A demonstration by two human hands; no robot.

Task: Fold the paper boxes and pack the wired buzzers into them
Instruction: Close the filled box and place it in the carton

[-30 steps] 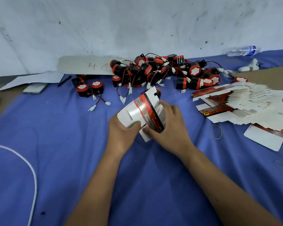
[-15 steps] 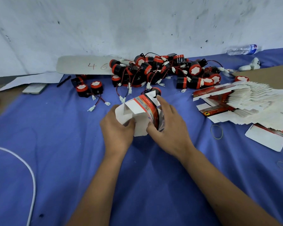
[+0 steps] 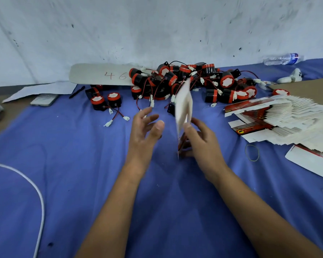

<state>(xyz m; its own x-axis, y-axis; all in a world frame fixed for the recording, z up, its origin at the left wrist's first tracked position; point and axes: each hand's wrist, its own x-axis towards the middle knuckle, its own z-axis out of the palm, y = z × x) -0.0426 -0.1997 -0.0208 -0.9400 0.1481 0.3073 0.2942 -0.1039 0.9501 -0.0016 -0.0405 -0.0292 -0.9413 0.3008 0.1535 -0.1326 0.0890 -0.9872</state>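
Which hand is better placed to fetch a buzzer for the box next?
Left. The left hand is open and empty, nearest the two loose buzzers. The right hand grips the paper box, so it is occupied.

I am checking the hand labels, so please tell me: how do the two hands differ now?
The left hand is open with spread fingers and holds nothing; the right hand pinches the paper box. The left hand is apart from the box; the right hand touches it. Both hover above the blue cloth.
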